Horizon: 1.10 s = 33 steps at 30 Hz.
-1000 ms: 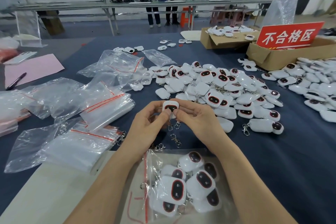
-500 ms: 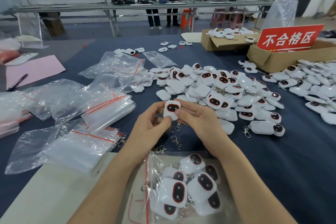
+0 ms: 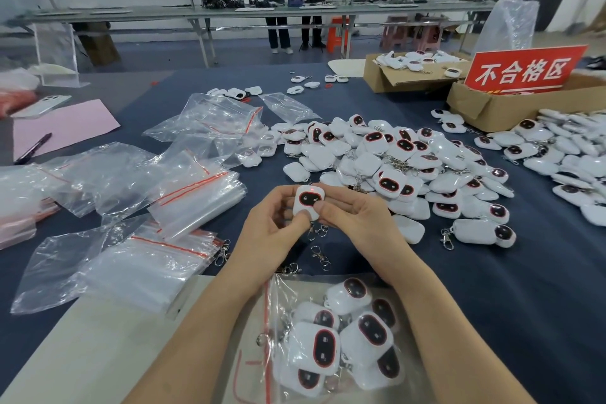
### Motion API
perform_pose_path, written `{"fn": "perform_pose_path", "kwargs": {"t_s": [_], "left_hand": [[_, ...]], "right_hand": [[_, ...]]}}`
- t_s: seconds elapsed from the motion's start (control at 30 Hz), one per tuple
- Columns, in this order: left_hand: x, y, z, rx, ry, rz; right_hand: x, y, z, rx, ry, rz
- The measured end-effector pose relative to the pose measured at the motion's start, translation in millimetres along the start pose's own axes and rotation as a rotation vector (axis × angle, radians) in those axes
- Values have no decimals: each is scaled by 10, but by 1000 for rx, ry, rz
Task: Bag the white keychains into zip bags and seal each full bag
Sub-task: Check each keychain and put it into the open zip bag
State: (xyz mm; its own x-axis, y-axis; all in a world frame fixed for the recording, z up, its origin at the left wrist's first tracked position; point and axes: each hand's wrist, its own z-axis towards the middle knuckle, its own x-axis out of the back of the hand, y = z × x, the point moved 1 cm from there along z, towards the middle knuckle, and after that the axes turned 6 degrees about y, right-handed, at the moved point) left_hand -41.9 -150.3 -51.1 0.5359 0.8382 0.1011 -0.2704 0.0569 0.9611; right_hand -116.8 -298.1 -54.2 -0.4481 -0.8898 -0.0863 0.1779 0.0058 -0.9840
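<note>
Blue bench (image 3: 492, 305), heaped keychains, one piece in my hands.
Far right of centre I see a broad pile of white keychains (image 3: 393, 167). Empty zip bags (image 3: 147, 272) lie stacked and loose on the left, and a zip bag (image 3: 278, 305) holding several keychains lies nearest, between my forearms. My left hand (image 3: 269, 233) and right hand (image 3: 357, 223) both grip a single white keychain (image 3: 308, 198) just near of the pile, thumbs pressed on its front, its clip (image 3: 319, 254) dangling below.
</note>
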Motion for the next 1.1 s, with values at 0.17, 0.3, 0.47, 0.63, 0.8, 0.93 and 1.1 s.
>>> {"fn": "perform_pose_path", "kwargs": {"t_s": [0.17, 0.3, 0.47, 0.63, 0.8, 0.93, 1.1], "left_hand": [[-2, -10, 4, 29, 91, 12], [14, -25, 0, 1, 119, 63], [1, -22, -16, -7, 115, 67], [1, -28, -18, -7, 123, 80], [5, -16, -17, -12, 106, 67], [-10, -2, -18, 0, 133, 64], [-24, 22, -18, 10, 111, 148]], "right_hand": [[-22, -7, -4, 7, 1, -37], [-27, 7, -12, 15, -7, -160], [-19, 10, -23, 7, -32, -173], [-26, 9, -27, 23, -54, -166], [-22, 7, -23, 32, -42, -140], [-27, 16, -18, 72, -8, -160], [-38, 9, 1, 223, 106, -197]]}}
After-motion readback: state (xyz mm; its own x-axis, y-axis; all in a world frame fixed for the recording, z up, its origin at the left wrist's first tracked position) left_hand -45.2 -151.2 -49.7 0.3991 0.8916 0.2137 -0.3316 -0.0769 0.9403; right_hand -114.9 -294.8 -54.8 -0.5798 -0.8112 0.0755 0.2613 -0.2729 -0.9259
